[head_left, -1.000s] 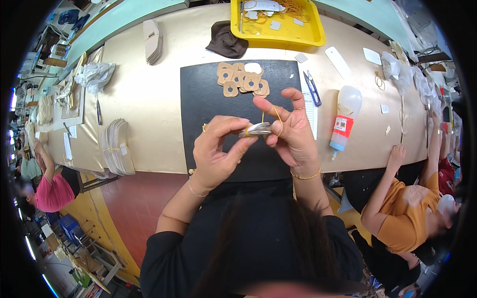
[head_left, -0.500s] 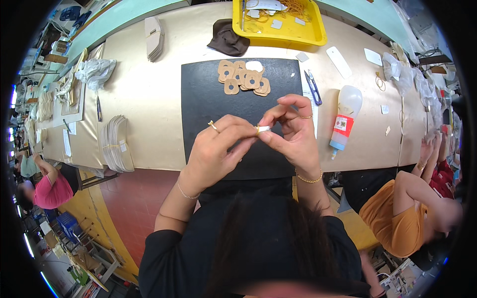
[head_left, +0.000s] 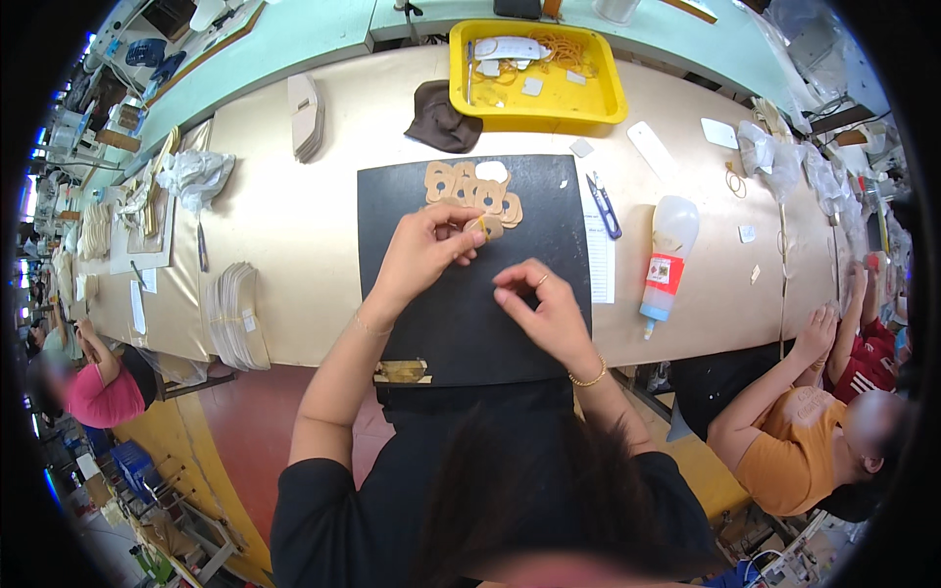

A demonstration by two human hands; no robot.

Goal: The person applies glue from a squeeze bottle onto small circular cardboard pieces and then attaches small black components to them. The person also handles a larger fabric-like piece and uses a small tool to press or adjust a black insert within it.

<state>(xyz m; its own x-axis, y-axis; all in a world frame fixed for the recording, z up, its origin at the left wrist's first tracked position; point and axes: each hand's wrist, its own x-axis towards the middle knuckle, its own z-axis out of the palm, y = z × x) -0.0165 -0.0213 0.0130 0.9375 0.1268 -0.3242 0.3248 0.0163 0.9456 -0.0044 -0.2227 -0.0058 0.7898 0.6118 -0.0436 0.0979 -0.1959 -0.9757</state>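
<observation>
Head view, the only one I have on my end. The left hand (head_left: 428, 245) pinches a small tan bundle (head_left: 494, 230) between thumb and fingertips, a thin yellow band (head_left: 481, 224) crossing it. The right hand (head_left: 551, 318) is off to the right and nearer, fingers loosely curled, thumb parted from them, grasping nothing that I can see.

My reading: the step in hand is holding the banded bundle by the loose pile of tan pieces (head_left: 489, 187). From here, I judge any move calls for a steady left pinch so that the band does not slip.

Where the bundle lies: at the tips of the left fingers, sticking out to their right, over the near edge of the pile. I cannot tell whether it touches the pile or hangs just above.

Around it: black mat (head_left: 441, 323) below both hands; a white piece (head_left: 492, 171) on the pile's far side. Right of the mat, I note snips (head_left: 606, 211) and a glue bottle (head_left: 669, 240); on the far side, a yellow tray (head_left: 618, 106) and dark cloth (head_left: 443, 120).
</observation>
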